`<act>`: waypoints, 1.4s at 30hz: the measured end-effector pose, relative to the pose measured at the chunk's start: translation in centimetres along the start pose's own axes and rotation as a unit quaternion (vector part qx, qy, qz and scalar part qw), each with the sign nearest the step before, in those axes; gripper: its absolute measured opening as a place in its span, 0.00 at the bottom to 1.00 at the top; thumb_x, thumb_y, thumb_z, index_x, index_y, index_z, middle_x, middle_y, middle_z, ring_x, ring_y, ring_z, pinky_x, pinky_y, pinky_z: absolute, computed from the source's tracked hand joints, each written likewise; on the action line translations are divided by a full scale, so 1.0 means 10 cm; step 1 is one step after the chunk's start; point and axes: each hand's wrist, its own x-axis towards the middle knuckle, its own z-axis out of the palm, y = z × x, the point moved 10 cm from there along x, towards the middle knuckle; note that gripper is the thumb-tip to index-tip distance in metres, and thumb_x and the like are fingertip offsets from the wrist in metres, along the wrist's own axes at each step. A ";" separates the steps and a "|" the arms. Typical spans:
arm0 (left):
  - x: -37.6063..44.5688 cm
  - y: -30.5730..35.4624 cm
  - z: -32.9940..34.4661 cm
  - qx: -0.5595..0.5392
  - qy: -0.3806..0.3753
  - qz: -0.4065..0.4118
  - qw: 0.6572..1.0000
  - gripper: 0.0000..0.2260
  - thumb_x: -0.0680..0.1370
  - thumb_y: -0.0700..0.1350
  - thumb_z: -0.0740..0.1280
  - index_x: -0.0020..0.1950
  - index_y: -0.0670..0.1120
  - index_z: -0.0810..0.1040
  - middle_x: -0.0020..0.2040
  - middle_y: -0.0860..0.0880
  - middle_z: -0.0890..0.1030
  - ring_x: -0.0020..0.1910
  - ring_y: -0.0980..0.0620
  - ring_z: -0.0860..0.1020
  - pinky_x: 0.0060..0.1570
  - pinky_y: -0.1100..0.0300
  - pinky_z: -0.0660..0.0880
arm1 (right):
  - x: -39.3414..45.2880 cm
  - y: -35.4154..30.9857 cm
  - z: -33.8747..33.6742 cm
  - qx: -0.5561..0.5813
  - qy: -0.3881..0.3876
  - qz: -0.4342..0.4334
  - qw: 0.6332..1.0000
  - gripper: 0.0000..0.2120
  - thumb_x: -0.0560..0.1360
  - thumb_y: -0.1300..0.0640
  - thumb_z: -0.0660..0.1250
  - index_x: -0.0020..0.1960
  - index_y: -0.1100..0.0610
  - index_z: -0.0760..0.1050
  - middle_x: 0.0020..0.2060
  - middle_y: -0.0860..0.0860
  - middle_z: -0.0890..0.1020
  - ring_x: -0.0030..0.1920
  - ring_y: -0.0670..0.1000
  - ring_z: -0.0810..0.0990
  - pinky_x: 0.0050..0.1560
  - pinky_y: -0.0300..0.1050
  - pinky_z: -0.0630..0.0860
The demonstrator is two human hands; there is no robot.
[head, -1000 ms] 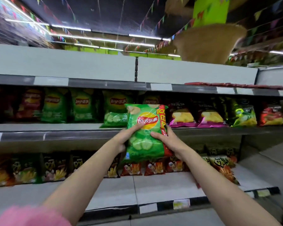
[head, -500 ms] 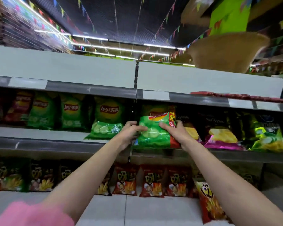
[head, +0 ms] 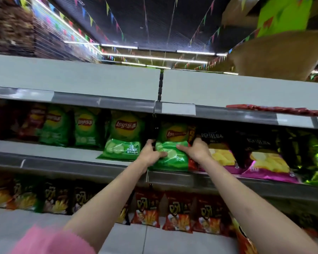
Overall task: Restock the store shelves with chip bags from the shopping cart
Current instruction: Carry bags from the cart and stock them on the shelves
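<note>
On the middle shelf (head: 81,154), both hands (left (head: 151,154), right (head: 196,151)) grip the green chip bag (head: 173,154) between them

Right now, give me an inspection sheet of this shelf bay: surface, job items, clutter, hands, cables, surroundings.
Surface: middle shelf, grey, part bare left of the hands.
Job's things: green chip bag set on the middle shelf edge, between another green bag and yellow-and-purple bags.
Clutter: one red bag leaning out of the bottom row.
Grippers: left hand and right hand both grip the green chip bag.
Cables: nothing seen.
Surroundings: top shelf mostly bare; bunting overhead.
</note>
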 end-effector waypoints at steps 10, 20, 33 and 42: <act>-0.43 0.09 -0.68 -0.020 0.113 0.063 0.991 0.19 0.75 0.41 0.71 0.63 0.43 0.71 0.59 0.47 0.73 0.57 0.50 0.74 0.57 0.60 0.70 | -0.63 -0.61 -0.03 -0.014 0.138 -0.131 0.982 0.24 0.75 0.51 0.69 0.67 0.57 0.67 0.66 0.56 0.66 0.68 0.56 0.63 0.65 0.53 0.63; -1.38 -0.68 -2.44 0.013 0.207 -0.003 0.978 0.15 0.78 0.47 0.67 0.61 0.44 0.73 0.56 0.48 0.76 0.54 0.52 0.74 0.55 0.58 0.71 | -1.62 -1.63 1.16 0.108 0.017 -0.207 0.972 0.16 0.76 0.56 0.67 0.61 0.59 0.71 0.58 0.54 0.72 0.59 0.52 0.72 0.57 0.42 0.67; -3.49 -1.54 -5.30 0.049 0.443 -0.122 0.887 0.09 0.79 0.47 0.65 0.55 0.44 0.72 0.54 0.44 0.78 0.51 0.47 0.77 0.49 0.58 0.77 | -3.26 -3.72 3.03 0.233 -0.207 -0.300 0.902 0.15 0.76 0.53 0.67 0.60 0.57 0.71 0.56 0.51 0.71 0.52 0.47 0.73 0.50 0.41 0.69; -4.71 -1.84 -6.75 0.102 0.586 -0.171 0.785 0.08 0.77 0.47 0.68 0.50 0.44 0.74 0.50 0.45 0.79 0.51 0.46 0.77 0.50 0.56 0.74 | -4.30 -5.00 4.36 0.267 -0.341 -0.354 0.829 0.16 0.76 0.52 0.67 0.61 0.57 0.72 0.56 0.50 0.70 0.55 0.49 0.74 0.46 0.36 0.63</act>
